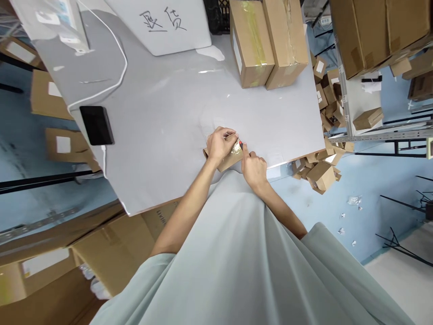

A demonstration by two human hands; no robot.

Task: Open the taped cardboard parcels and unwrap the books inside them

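A small brown cardboard box (232,159) with shiny tape lies at the near edge of the grey-white table (162,131), close to my body. My left hand (219,143) is closed on the box's left and far side, thumb and fingers pinching near its top edge. My right hand (253,170) grips a small cutter (241,144) with red and dark parts, its index finger stretched along it. The cutter's tip is at the taped top of the box, near the left fingertips. Most of the cutter is hidden by the right hand.
Two taped cartons (253,49) stand at the back right beside a black crate (219,16). A white board with handwriting (176,22) lies at the back. A phone (97,125) and white cable (126,63) are on the left. Small boxes (321,176) are heaped beyond the right edge.
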